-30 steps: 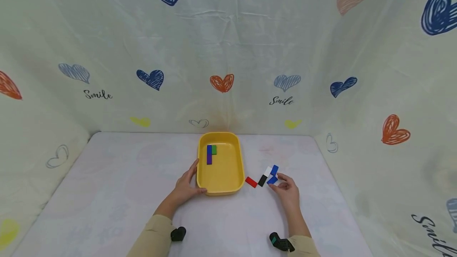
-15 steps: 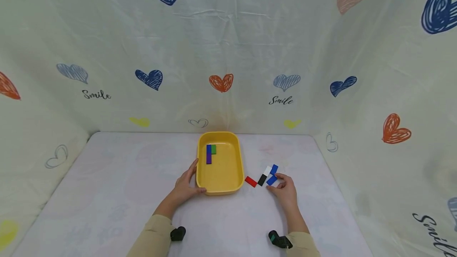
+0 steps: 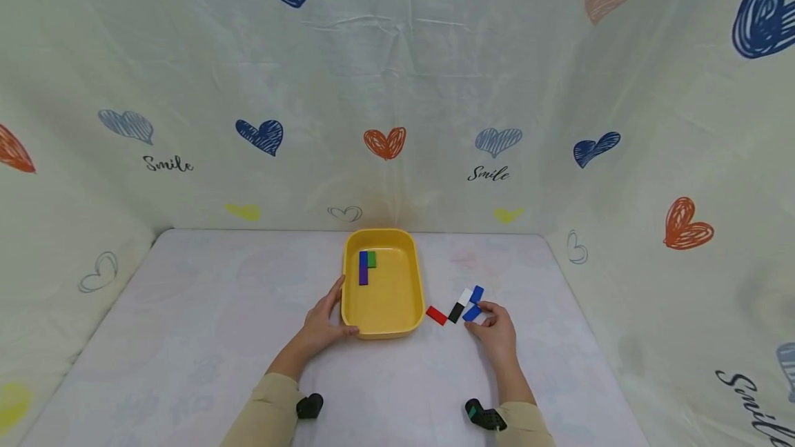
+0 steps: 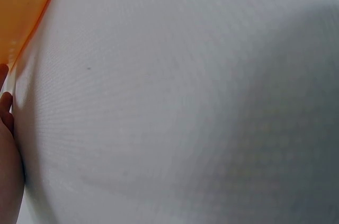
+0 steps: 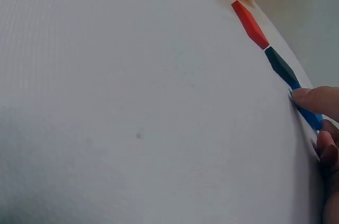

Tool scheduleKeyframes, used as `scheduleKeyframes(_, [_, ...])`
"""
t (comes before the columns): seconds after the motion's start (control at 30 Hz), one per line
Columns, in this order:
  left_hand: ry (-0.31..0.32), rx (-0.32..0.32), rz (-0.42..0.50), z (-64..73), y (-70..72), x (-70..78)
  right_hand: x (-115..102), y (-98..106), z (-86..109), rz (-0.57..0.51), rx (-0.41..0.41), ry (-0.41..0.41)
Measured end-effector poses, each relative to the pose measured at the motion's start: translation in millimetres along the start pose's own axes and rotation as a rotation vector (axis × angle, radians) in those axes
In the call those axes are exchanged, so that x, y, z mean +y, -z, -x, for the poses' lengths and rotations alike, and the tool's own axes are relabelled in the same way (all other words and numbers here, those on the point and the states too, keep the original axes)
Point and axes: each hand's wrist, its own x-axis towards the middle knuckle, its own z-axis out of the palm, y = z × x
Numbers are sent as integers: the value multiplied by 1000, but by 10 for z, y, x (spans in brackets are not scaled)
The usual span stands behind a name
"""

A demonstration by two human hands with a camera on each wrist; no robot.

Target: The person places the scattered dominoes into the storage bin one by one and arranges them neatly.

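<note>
My left hand [image 3: 321, 325] holds a yellow tray [image 3: 346, 295] at its near left corner, fingers along the side and thumb at the front edge. Inside the tray, a blue block [image 3: 363, 259] and a purple block [image 3: 363, 275] form a column beside a green block [image 3: 371, 259]. To the right, my right hand [image 3: 499, 331] pinches a blue block [image 3: 472, 313] between thumb and forefinger, low at the table. In the right wrist view the thumb [image 5: 312, 97] covers part of that blue block [image 5: 310, 117].
Left of the pinched block lie a black block [image 3: 456, 312] and a red block [image 3: 437, 315]. A white block [image 3: 465, 296] and another blue block [image 3: 477, 294] lie just behind. A heart-printed cloth [image 3: 435, 88] hangs behind the white table [image 3: 217, 336].
The blue block and my right hand have shifted very slightly left. My left hand stays at the tray, and the other blocks look unmoved.
</note>
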Motion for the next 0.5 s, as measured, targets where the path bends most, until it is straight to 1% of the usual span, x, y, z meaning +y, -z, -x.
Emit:
scheduleKeyframes(0.1, [2,0,6,3,2,-6,-40,25,16,-52,-23,-31])
scheduleKeyframes(0.2, [-1,-1,12,-2,-1,-18,-89,55,41,-135,-45,-73])
scheduleKeyframes(0.3, [-9,2,9,-8,-8,-34,-121,76,61,-218,-61,-90])
scheduleKeyframes(0.5, [-10,13,8,-15,-17,-36,-176,81,74,-342,-84,-61])
